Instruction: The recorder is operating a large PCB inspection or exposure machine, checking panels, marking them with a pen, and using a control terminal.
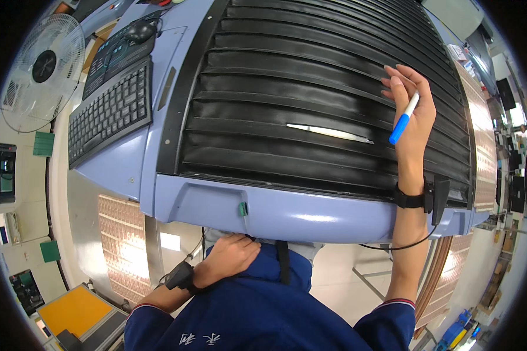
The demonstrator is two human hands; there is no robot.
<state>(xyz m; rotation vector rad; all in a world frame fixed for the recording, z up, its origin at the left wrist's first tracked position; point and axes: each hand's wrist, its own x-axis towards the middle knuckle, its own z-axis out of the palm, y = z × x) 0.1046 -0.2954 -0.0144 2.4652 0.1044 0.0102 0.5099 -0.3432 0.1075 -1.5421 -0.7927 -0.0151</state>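
My right hand (413,114) is raised over the black ribbed bellows cover (263,93) of a blue-lavender machine. It grips a marker pen (405,119) with a white barrel and a blue end, which points back toward me. The fingertips reach away from me, bent and partly apart. Left of that hand, a slim white tool (331,133) with a narrow pointed tip lies across the ribs; its exact kind is unclear. My left hand (234,254) rests flat against my dark blue clothing at the waist, just under the machine's front edge, with nothing visible in it.
A keyboard (114,111) and a black mouse (140,31) sit on the machine's left side ledge. Beyond them stands a fan (44,65). Copper-patterned panels (123,245) are at lower left. The machine's rounded front rim (310,213) runs between my arms. Both wrists wear black devices with cables.
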